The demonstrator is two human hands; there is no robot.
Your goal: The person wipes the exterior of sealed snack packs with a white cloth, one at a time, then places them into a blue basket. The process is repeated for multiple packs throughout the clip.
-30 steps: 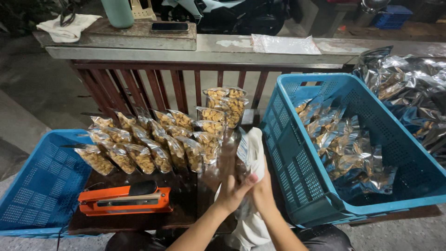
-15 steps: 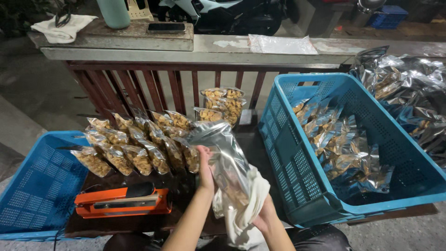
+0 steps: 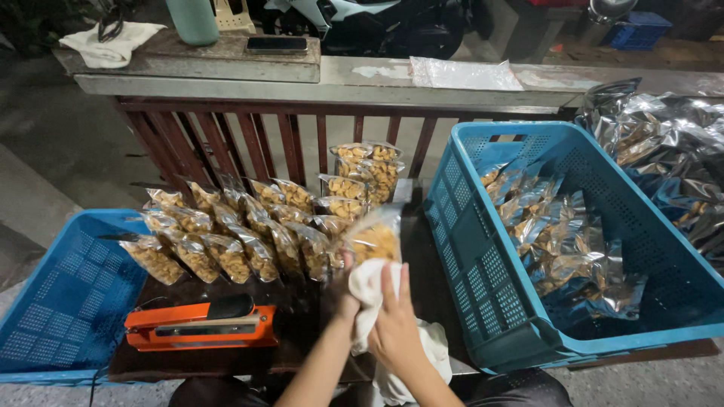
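Head view: the left hand (image 3: 345,290) pinches a clear snack pouch (image 3: 375,240) upright near the dark table's (image 3: 226,360) front edge, while the right hand (image 3: 392,324), fingers pressed flat, rubs a white cloth (image 3: 367,290) against it. The step looks like wiping the pouch clean; next it likely joins the rows of filled pouches (image 3: 249,237), which calls for a gentle, upright placement.

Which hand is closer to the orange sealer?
Left. The left hand holds a snack bag just right of the orange sealer; the right hand is farther right, on the white cloth.
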